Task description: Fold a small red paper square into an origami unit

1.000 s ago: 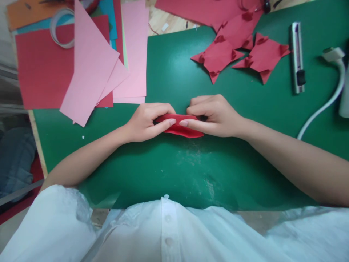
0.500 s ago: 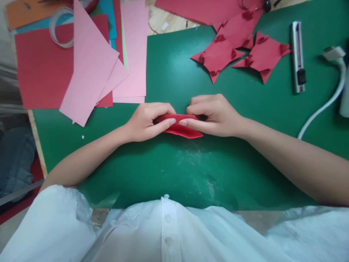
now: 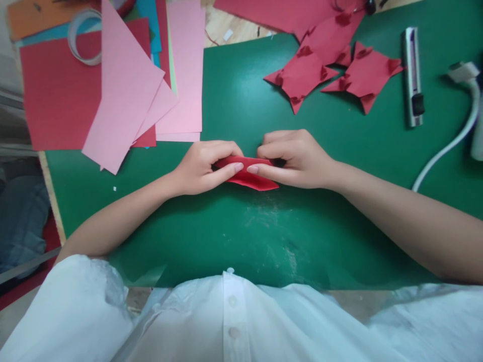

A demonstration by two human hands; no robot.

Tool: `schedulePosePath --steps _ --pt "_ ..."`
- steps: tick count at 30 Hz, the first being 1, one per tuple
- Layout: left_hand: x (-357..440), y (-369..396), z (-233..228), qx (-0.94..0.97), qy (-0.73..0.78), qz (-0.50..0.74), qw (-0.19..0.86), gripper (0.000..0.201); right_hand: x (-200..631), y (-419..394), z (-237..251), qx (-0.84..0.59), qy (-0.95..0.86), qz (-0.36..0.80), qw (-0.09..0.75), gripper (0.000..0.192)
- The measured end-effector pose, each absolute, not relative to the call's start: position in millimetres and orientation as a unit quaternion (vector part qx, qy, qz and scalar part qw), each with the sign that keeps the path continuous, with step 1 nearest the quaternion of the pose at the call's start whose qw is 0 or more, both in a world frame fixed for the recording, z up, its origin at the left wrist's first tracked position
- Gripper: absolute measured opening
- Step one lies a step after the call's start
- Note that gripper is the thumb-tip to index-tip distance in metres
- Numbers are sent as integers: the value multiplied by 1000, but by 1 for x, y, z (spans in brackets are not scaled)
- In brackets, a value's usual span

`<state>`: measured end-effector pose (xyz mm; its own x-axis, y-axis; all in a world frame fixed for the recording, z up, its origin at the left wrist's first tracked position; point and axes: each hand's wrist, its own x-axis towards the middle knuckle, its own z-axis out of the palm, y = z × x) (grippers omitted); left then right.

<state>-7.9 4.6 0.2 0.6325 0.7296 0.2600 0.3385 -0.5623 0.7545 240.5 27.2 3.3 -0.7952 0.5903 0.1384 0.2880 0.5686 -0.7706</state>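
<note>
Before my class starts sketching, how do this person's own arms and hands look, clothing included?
The left hand and right hand wear no gloves, and no ring, watch or bracelet shows. Both forearms are bare. The pale bluish-white shirt has a loose left sleeve ending near the elbow, and a buttoned front.

From my end it's a green tabletop (image 3: 226,231), scuffed near the front, with a soft glare (image 3: 247,75) farther back. I can see pale wood (image 3: 219,22) past its far edge; off left it's dim and too blurry to make out.
</note>
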Motion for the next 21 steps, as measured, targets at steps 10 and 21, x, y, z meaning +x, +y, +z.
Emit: schedulePosePath --steps 10,21 --pt "-9 4 -1 844 318 283 327 26 241 27 3 -251 -871 375 194 65" --pt "-8 5 0 844 309 291 327 23 241 27 1 -246 -874 370 196 61"
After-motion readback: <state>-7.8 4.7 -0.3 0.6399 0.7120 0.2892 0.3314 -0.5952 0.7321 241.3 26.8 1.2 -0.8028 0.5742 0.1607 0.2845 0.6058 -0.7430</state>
